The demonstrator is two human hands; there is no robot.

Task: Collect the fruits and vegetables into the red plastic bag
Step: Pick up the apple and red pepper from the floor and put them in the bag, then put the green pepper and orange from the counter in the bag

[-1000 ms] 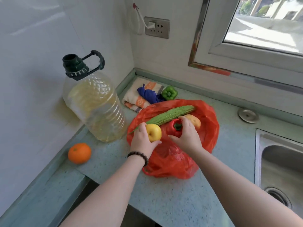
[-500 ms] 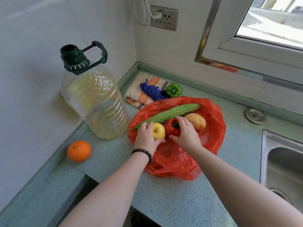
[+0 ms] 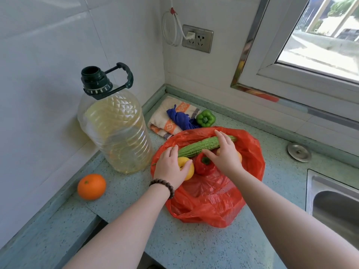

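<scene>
A red plastic bag lies flat on the counter with produce resting on top of it. My left hand is wrapped over a yellow apple at the bag's left edge. My right hand lies across a long green bitter gourd, thumb on its near side and fingers over its far side. A red pepper sits between my hands. A potato is mostly hidden under my right hand. A green pepper and an orange lie on the counter off the bag.
A large oil bottle stands left of the bag. A folded towel with a blue cloth lies in the corner. A steel sink is at the right, with a round metal cap behind it.
My left hand has lowered the yellow apple onto the bag. My right hand has left the red pepper and moved up onto the bitter gourd.
</scene>
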